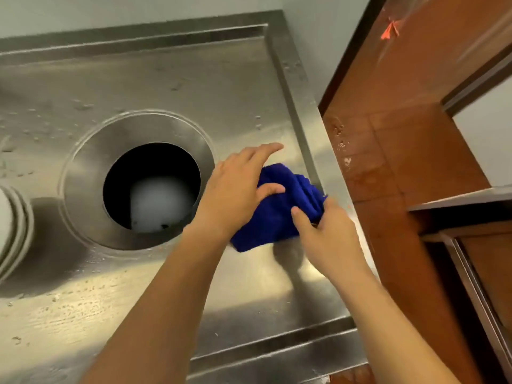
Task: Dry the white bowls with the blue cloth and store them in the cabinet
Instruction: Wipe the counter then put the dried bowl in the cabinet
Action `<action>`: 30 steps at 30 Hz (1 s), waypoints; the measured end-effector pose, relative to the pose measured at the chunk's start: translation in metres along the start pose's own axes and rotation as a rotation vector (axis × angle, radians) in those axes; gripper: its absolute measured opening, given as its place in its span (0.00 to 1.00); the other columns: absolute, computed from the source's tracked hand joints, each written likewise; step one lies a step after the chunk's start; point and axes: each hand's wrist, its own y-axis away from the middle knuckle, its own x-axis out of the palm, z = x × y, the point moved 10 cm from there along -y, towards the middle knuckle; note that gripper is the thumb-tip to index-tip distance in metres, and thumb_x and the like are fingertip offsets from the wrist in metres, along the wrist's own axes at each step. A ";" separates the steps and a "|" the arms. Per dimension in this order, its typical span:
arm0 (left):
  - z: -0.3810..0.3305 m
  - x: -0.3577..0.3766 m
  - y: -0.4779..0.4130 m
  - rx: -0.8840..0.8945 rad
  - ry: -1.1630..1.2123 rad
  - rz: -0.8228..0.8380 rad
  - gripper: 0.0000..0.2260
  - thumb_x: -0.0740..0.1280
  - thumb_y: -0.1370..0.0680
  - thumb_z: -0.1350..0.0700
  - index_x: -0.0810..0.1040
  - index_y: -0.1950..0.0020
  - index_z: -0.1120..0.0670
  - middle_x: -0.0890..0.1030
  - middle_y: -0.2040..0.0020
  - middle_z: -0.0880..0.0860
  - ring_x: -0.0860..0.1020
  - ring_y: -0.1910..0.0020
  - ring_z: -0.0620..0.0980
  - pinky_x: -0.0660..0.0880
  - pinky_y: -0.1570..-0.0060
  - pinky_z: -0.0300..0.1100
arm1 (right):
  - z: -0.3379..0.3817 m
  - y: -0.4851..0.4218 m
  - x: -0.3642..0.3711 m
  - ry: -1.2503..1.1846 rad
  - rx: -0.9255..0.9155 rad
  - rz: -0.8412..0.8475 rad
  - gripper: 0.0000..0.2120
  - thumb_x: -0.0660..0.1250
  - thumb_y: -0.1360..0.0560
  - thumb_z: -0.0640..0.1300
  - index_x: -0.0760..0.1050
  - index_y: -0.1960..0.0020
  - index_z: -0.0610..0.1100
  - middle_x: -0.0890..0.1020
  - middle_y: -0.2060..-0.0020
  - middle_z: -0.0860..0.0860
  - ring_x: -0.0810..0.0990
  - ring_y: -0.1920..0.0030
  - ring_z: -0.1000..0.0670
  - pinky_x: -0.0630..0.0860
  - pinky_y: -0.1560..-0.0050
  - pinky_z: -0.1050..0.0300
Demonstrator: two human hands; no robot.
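A crumpled blue cloth (pixel 279 209) lies on the wet steel counter (pixel 166 79) near its right rim. My left hand (pixel 235 195) rests on the cloth's left side, thumb pressed on top and fingers spread over it. My right hand (pixel 324 231) pinches the cloth's right end between thumb and fingers. A stack of white bowls (pixel 12 231) stands at the far left edge, only partly in view.
A round hole (pixel 151 187) in the counter opens onto a dark bin with something pale inside. A raised rim (pixel 302 112) borders the counter on the right. Beyond it are brown floor tiles (pixel 401 162) and a steel shelf edge (pixel 457 200).
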 end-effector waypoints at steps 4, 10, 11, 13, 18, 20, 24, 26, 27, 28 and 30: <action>0.027 0.050 0.021 -0.163 -0.067 -0.131 0.24 0.66 0.14 0.55 0.68 0.19 0.58 0.74 0.22 0.57 0.69 0.21 0.61 0.60 0.19 0.58 | 0.010 0.002 -0.004 0.292 -0.369 -0.295 0.21 0.63 0.17 0.43 0.68 0.25 0.39 0.72 0.28 0.43 0.69 0.27 0.46 0.68 0.28 0.54; 0.039 0.080 0.032 -0.182 -0.160 -0.177 0.23 0.56 0.11 0.54 0.64 0.16 0.60 0.66 0.16 0.57 0.58 0.15 0.61 0.49 0.15 0.57 | 0.028 -0.035 0.064 0.368 -0.589 0.057 0.23 0.54 0.14 0.47 0.65 0.21 0.42 0.67 0.21 0.46 0.58 0.18 0.45 0.55 0.19 0.43; 0.042 0.082 0.029 -0.163 -0.173 -0.175 0.24 0.57 0.12 0.55 0.63 0.16 0.59 0.64 0.15 0.56 0.57 0.14 0.60 0.48 0.15 0.56 | 0.031 -0.042 0.073 0.409 -0.624 0.088 0.24 0.51 0.14 0.50 0.64 0.21 0.43 0.67 0.21 0.47 0.57 0.18 0.46 0.53 0.19 0.45; 0.048 0.080 0.024 -0.123 -0.184 -0.192 0.24 0.56 0.12 0.55 0.64 0.16 0.60 0.66 0.16 0.56 0.59 0.15 0.60 0.51 0.15 0.57 | 0.029 -0.056 0.088 0.560 -0.635 0.131 0.29 0.45 0.15 0.57 0.61 0.19 0.45 0.64 0.19 0.48 0.55 0.18 0.46 0.50 0.18 0.47; 0.050 0.069 -0.006 0.006 -0.285 -0.145 0.26 0.51 0.14 0.52 0.68 0.19 0.62 0.70 0.19 0.59 0.63 0.17 0.64 0.56 0.18 0.62 | 0.008 -0.081 0.091 0.831 -0.515 0.098 0.33 0.37 0.16 0.59 0.51 0.17 0.44 0.55 0.17 0.48 0.48 0.17 0.46 0.47 0.18 0.46; 0.047 0.059 -0.014 -0.022 -0.373 -0.180 0.25 0.52 0.14 0.53 0.70 0.20 0.62 0.71 0.19 0.61 0.63 0.17 0.65 0.57 0.18 0.64 | 0.016 -0.087 0.080 0.810 -0.489 -0.010 0.28 0.42 0.14 0.53 0.52 0.17 0.42 0.56 0.17 0.45 0.49 0.17 0.43 0.48 0.19 0.44; 0.044 0.058 -0.020 -0.130 -0.323 -0.235 0.23 0.54 0.13 0.56 0.67 0.18 0.62 0.68 0.17 0.59 0.62 0.16 0.61 0.53 0.16 0.58 | 0.039 -0.087 0.089 0.577 -0.578 0.015 0.26 0.46 0.14 0.47 0.57 0.19 0.38 0.61 0.19 0.42 0.55 0.18 0.44 0.53 0.19 0.44; 0.050 0.068 -0.019 -0.166 -0.321 -0.202 0.25 0.55 0.12 0.55 0.61 0.15 0.59 0.63 0.15 0.56 0.57 0.14 0.56 0.47 0.15 0.53 | 0.031 -0.086 0.102 0.663 -0.581 0.097 0.28 0.42 0.14 0.52 0.56 0.18 0.42 0.61 0.19 0.46 0.55 0.18 0.48 0.52 0.19 0.46; 0.054 0.070 -0.018 -0.174 -0.324 -0.204 0.25 0.57 0.12 0.56 0.61 0.15 0.58 0.63 0.15 0.56 0.58 0.14 0.56 0.48 0.15 0.54 | 0.027 -0.088 0.102 0.713 -0.572 0.078 0.29 0.41 0.15 0.54 0.57 0.18 0.43 0.61 0.19 0.47 0.55 0.18 0.49 0.51 0.19 0.46; 0.056 0.071 -0.019 -0.181 -0.332 -0.219 0.25 0.58 0.14 0.56 0.63 0.16 0.59 0.65 0.16 0.56 0.61 0.15 0.57 0.51 0.16 0.55 | 0.024 -0.092 0.100 0.746 -0.557 0.047 0.30 0.40 0.15 0.56 0.58 0.19 0.43 0.61 0.19 0.47 0.55 0.18 0.49 0.51 0.19 0.46; 0.059 0.067 -0.025 -0.193 -0.336 -0.265 0.25 0.58 0.15 0.56 0.66 0.17 0.60 0.68 0.17 0.57 0.64 0.17 0.58 0.54 0.17 0.56 | 0.024 -0.103 0.098 0.769 -0.548 0.017 0.32 0.39 0.15 0.59 0.55 0.18 0.43 0.59 0.18 0.47 0.53 0.18 0.48 0.48 0.18 0.46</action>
